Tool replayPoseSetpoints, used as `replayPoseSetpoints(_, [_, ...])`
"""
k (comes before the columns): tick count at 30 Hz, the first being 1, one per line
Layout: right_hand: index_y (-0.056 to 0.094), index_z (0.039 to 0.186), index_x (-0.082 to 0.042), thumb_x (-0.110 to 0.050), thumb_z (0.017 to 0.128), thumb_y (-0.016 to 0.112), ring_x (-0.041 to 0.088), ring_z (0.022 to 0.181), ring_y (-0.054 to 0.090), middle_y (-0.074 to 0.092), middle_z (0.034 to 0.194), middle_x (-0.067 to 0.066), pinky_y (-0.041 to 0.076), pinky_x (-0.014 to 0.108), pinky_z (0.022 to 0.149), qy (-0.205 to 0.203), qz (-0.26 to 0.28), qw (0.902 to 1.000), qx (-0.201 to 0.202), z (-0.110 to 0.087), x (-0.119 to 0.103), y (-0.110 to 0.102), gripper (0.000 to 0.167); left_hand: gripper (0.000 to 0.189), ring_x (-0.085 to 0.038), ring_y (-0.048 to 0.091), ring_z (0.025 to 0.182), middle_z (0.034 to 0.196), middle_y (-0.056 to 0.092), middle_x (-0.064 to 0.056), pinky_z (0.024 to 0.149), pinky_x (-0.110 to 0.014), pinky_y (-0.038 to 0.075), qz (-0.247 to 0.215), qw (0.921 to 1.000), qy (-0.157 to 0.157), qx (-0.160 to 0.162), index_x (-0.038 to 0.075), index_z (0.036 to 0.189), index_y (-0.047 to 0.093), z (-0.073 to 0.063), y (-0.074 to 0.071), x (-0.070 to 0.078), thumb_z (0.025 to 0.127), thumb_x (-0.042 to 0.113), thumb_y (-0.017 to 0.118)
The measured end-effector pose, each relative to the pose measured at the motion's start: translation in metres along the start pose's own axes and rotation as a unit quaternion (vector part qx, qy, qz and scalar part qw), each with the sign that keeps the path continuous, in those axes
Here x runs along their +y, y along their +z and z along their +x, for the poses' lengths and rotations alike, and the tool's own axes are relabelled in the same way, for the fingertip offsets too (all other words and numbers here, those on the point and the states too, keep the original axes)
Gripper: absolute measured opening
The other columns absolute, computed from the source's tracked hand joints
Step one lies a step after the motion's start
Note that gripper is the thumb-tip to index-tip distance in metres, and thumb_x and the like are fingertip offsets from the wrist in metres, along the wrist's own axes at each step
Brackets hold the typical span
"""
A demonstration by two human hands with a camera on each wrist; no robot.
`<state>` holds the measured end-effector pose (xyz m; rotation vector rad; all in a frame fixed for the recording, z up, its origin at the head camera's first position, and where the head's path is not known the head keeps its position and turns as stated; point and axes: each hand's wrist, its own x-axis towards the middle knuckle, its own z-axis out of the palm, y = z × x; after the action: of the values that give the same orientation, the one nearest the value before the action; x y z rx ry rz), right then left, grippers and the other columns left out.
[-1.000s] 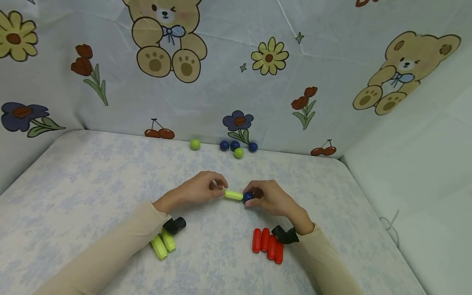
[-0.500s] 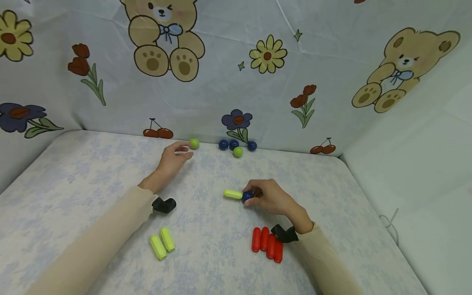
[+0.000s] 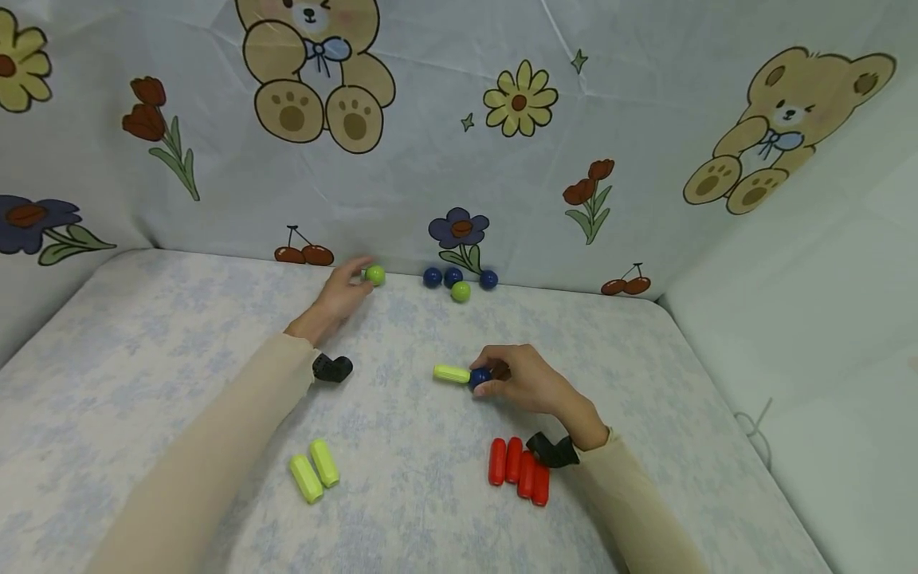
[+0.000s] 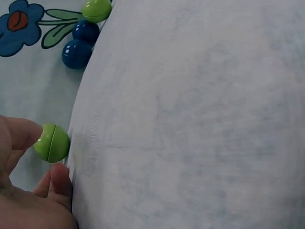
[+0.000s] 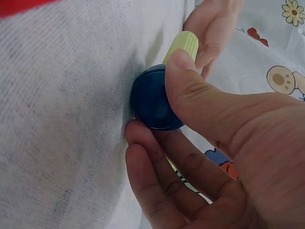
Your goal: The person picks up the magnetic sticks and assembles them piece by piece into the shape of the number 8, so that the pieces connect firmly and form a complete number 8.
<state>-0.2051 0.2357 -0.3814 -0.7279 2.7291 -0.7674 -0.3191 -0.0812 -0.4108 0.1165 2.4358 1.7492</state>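
Observation:
My right hand [image 3: 527,381] pinches a dark blue ball [image 5: 155,100] between thumb and fingers, close over the table. A ribbed yellow-green stick [image 3: 451,374] extends from the ball toward the left, its end meeting the ball. At the table's far edge, my left hand [image 3: 343,292] reaches to a glossy green ball [image 4: 52,143] with a seam round it. In the left wrist view one fingertip overlaps the ball's side, and another digit lies just below it, so the ball sits between them. The left fingers are spread rather than closed tightly.
Along the back edge, right of the left hand, are several blue balls [image 3: 433,277] and another green ball [image 3: 461,292]. Two yellow-green sticks [image 3: 306,479] lie at front left. Several red sticks [image 3: 527,473] lie side by side near the right wrist. A printed cloth wall [image 3: 430,159] stands behind.
My left hand has left the yellow-green stick and moved back and left to the green ball, its fingers now around the ball's sides. The right hand stays in place with the blue ball.

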Motion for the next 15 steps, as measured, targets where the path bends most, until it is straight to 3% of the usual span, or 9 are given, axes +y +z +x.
replayPoseSetpoints(6, [0.073, 0.115, -0.008, -0.018, 0.09, 0.082, 0.012, 0.087, 0.061, 0.072, 0.099, 0.001, 0.053, 0.027, 0.08, -0.002, 0.0, 1.0, 0.004, -0.001, 0.0, 0.0, 0.029, 0.05, -0.038, 0.047, 0.13, 0.16, 0.037, -0.021, 0.095, -0.041, 0.044, 0.054, 0.9982, 0.015, -0.019, 0.01, 0.157, 0.042, 0.002, 0.007, 0.002, 0.108, 0.004, 0.047])
replayPoseSetpoints(11, [0.073, 0.115, -0.008, -0.018, 0.09, 0.082, 0.012, 0.088, 0.063, 0.073, 0.1, 0.001, 0.054, 0.028, 0.081, -0.006, 0.003, 1.0, 0.004, -0.002, 0.0, -0.001, 0.028, 0.041, -0.038, 0.049, 0.133, 0.152, 0.045, -0.023, 0.1, -0.044, 0.045, 0.064, 0.9978, 0.014, -0.011, 0.008, 0.149, 0.052, -0.004, 0.008, 0.004, 0.108, 0.005, 0.046])
replayPoseSetpoints(15, [0.073, 0.115, -0.007, -0.018, 0.091, 0.081, 0.012, 0.089, 0.064, 0.073, 0.102, 0.002, 0.055, 0.029, 0.082, -0.013, 0.003, 0.9999, 0.0, -0.001, 0.0, -0.002, 0.028, 0.034, -0.034, 0.054, 0.111, 0.137, 0.055, -0.023, 0.091, -0.042, 0.046, 0.102, 0.9939, 0.032, -0.027, 0.006, 0.14, 0.059, -0.008, 0.005, 0.004, 0.108, 0.007, 0.049])
